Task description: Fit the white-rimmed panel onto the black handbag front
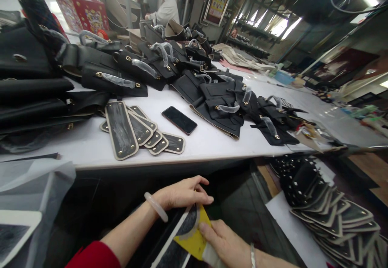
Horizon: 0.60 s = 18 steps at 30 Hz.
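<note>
Below the table's front edge, my right hand (222,237) is closed on a yellow sheet (194,237), thumb on top. The sheet lies against a dark panel with a pale border (172,256). At the panel's upper end is my left hand (182,193), its fingers bent and partly spread; whether it grips the panel's edge is unclear. A pale bangle (156,206) circles the left wrist. Several dark oblong pieces with pale edges and metal studs (121,130) lie fanned on the white table (145,157).
A phone (179,120) lies on the table. Black bags with wrapped handles (222,102) are heaped behind it. A large stack of pale-edged pieces (342,219) stands at lower right. Clear plastic (36,183) hangs at left. A person in white (167,9) sits in the background.
</note>
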Motion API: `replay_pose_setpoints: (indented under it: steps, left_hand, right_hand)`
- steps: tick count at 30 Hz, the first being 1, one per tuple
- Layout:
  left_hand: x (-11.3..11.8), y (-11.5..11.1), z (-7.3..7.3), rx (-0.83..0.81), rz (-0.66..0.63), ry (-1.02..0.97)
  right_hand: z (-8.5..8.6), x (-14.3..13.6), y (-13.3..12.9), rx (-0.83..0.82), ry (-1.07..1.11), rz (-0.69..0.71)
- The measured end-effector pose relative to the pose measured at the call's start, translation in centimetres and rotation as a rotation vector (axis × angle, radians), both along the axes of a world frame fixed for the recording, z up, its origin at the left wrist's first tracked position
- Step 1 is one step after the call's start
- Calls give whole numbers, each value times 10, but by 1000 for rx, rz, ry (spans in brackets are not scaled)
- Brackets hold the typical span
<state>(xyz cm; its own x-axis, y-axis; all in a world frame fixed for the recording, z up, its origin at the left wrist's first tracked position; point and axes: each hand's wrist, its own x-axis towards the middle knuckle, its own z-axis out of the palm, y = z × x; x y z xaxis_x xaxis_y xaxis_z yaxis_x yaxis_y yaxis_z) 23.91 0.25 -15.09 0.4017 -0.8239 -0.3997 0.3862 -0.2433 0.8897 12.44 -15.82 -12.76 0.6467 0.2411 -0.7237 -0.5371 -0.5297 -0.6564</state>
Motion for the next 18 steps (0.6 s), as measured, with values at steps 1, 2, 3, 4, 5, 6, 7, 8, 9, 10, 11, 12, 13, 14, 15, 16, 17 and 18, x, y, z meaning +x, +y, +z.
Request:
replay_pose_setpoints:
  steps: [1,2,3,4,5,6,7,8,9,10,11,12,13,14,15,16,17,18]
  left_hand:
    - [-3,7,4,-6,51,-9]
    - [-6,15,9,-7,95,-21]
    - [-10,24,13,-3,133,-32]
    - [-15,32,16,5,164,-43]
    - [-21,40,18,16,189,-55]
    - [-27,46,20,27,210,-68]
    - [-34,51,20,38,228,-81]
    - [-40,54,20,46,243,-93]
    - [-46,55,19,53,256,-104]
    - [-51,55,18,58,268,-112]
    - [-55,54,17,64,279,-119]
    - [-59,53,16,71,289,-127]
    - [-62,51,16,79,298,-135]
    - [-64,50,15,90,307,-144]
    - [-66,49,14,102,315,-155]
    - [-68,48,14,115,322,-166]
    - [-70,48,14,129,329,-178]
    - [-71,48,13,143,336,-190]
  right_hand:
    - [-3,-3,3,-9,8,-23]
    - [-6,-7,6,-17,18,-44]
    - [-10,-10,8,-25,23,-63]
    - [-13,-13,11,-33,18,-79]
    - [-16,-15,14,-39,5,-91]
    - [-19,-18,16,-38,-11,-108]
    - [-23,-19,19,-25,-27,-125]
    - [-26,-20,22,-1,-41,-141]
    - [-29,-21,25,29,-53,-157]
    - [-32,-22,27,57,-65,-171]
    - [-35,-24,29,78,-73,-181]
    - [-37,-26,30,90,-73,-182]
    - [-40,-30,30,97,-69,-176]
    - [-42,-35,28,107,-63,-155]
    - [-43,-41,24,126,-57,-121]
    - [-43,-48,19,148,-55,-86]
    - [-42,-55,12,164,-64,-70]
    - [-40,-61,4,166,-85,-82]
